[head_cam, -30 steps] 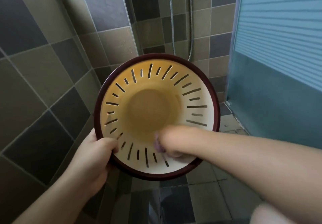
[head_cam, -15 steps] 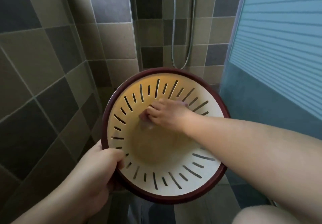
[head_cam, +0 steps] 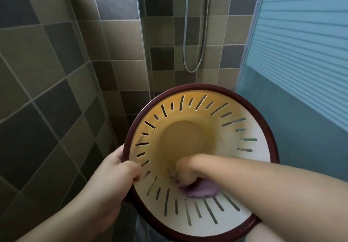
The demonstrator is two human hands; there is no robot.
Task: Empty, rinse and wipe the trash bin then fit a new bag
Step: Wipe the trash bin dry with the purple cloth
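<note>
Tiled shower walls [head_cam: 56, 72] close you in. Your left hand [head_cam: 116, 168] grips the bin [head_cam: 259, 159] by its rim, mouth toward you; your right hand [head_cam: 185, 172] holds a cloth [head_cam: 199, 191] bunched against the near inner wall. Wiping appears underway; the far wall likely comes next. Elbow room looks tight.
</note>
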